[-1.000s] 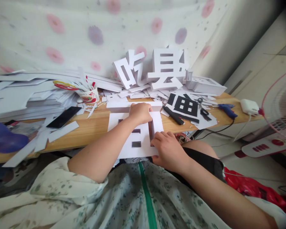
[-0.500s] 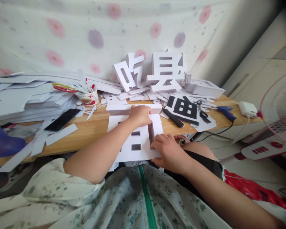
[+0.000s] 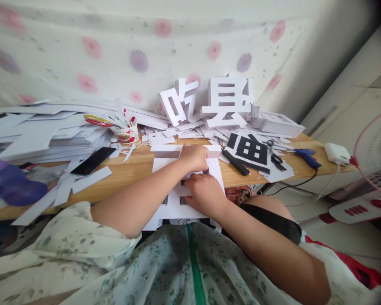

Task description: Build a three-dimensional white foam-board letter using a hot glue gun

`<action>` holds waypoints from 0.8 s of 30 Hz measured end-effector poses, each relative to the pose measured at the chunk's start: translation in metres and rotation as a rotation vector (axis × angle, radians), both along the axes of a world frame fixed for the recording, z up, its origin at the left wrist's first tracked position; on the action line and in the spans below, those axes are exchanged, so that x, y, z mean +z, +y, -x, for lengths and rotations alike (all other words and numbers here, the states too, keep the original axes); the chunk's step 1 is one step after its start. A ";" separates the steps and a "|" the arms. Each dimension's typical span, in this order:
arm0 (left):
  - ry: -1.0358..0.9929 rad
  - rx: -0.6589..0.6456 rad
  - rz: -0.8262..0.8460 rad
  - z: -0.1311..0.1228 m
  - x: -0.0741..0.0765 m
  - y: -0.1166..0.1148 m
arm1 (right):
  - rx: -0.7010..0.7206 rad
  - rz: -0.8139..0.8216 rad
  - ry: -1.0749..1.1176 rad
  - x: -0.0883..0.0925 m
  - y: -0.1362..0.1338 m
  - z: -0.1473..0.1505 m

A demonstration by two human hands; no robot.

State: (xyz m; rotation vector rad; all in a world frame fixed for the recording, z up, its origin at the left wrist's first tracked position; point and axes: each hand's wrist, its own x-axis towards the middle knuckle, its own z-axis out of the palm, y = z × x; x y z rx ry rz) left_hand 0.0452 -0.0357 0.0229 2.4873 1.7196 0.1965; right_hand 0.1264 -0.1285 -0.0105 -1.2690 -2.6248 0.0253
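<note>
A white board character with cut-out windows and raised side walls lies over the table's front edge, close to my body. My left hand is closed around its far part, near the upper wall strip. Below it, my right hand rests on the character's middle with bent fingers, thumb and index finger at the small windows. The hands and forearm cover much of the character's centre and right side, so the fingertips' exact hold is partly hidden.
Finished white characters stand at the back. A black-and-white template, scissors and a blue glue gun lie right. Left are a phone, a cup of tools, white board sheets and a purple object.
My right hand has moved left and inward, from the character's right edge to its middle windows. My left hand stays at the far part. The whole view has shifted slightly.
</note>
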 end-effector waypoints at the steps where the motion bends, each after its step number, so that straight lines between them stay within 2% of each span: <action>1: 0.010 -0.008 0.008 0.000 0.002 0.000 | -0.004 0.001 -0.003 -0.002 0.000 0.000; 7: 0.107 -0.055 0.055 -0.002 0.011 0.005 | -0.008 0.016 0.006 -0.005 0.002 -0.001; 13: 0.168 -0.058 0.054 -0.007 0.013 0.009 | -0.015 0.017 0.029 -0.002 0.004 0.001; 19: 0.179 -0.030 0.011 -0.007 0.009 0.009 | -0.012 0.024 0.076 -0.004 0.003 0.000; 24: 0.112 -0.101 -0.041 0.000 -0.003 0.007 | -0.001 0.045 0.111 -0.005 0.004 -0.004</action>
